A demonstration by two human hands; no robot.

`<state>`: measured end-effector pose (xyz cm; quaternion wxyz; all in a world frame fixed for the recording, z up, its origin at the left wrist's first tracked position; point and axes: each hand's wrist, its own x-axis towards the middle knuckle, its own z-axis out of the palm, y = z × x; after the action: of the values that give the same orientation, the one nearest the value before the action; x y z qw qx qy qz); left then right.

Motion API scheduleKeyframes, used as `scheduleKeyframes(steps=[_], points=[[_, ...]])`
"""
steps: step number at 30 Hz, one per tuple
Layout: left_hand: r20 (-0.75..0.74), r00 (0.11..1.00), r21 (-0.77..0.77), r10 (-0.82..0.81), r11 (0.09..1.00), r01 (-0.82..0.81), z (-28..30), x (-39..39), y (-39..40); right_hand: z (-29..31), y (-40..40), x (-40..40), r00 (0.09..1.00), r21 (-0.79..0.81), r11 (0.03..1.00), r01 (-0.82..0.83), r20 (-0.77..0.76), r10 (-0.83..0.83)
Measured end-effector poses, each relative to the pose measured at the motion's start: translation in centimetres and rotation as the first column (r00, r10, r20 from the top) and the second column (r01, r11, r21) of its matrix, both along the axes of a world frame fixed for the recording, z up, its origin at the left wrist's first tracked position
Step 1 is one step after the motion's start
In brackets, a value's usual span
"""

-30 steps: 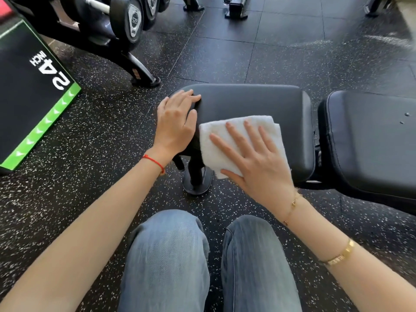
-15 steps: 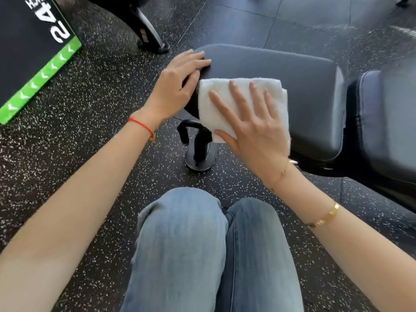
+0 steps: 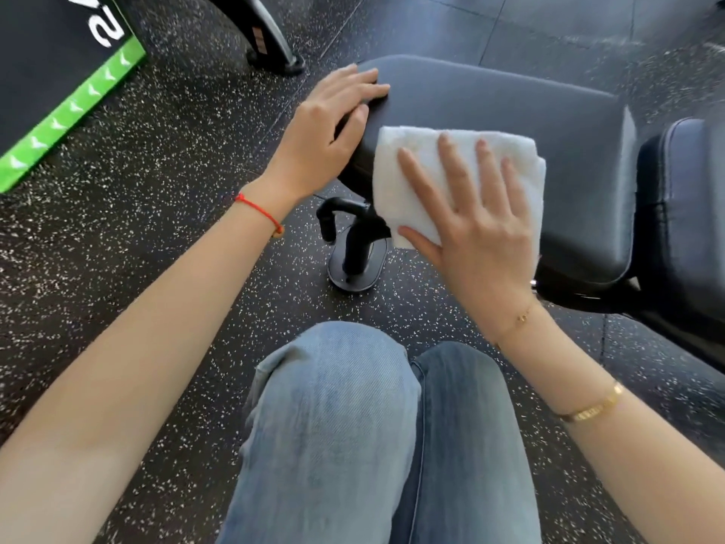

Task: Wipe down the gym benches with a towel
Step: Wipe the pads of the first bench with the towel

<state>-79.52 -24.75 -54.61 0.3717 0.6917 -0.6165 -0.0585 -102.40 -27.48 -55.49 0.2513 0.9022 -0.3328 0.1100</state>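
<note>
My right hand (image 3: 476, 214) has slid the folded white towel (image 3: 457, 178) a little back along the black padded bench seat (image 3: 510, 111), fingers spread flat and pressing it near the seat's front edge. My left hand (image 3: 325, 131) still rests open on the seat's end corner. The black box with a green stripe (image 3: 59, 72) shows only cut-off white characters I can't read.

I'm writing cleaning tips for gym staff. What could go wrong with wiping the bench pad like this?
The towel overhangs the pad's near edge, held only by the flat right hand; it could slip to the floor. The strokes may also miss the corner under the resting left hand and the second pad.
</note>
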Motion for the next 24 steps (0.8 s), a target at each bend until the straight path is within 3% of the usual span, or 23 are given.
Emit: scheduleKeyframes(steps=[3,10,16,24], points=[[-0.002,1.000,0.000,0.001,1.000,-0.001,-0.1,0.0,-0.1,-0.3,-0.1,-3.1,0.999,-0.064,0.998,-0.013,0.039,0.016],[-0.001,1.000,-0.012,0.025,1.000,-0.025,-0.3,-0.5,-0.3,0.9,-0.7,1.6,0.999,0.188,0.981,0.042,0.000,-0.043],[-0.016,0.999,-0.005,0.031,1.000,-0.031,-0.2,-0.5,-0.1,0.4,-0.6,-3.7,0.994,0.116,0.993,0.012,0.108,-0.024],[0.009,1.000,0.040,0.027,0.999,-0.028,0.2,-1.0,-0.2,1.3,-0.5,0.5,0.995,0.245,0.964,0.099,-0.005,-0.100]])
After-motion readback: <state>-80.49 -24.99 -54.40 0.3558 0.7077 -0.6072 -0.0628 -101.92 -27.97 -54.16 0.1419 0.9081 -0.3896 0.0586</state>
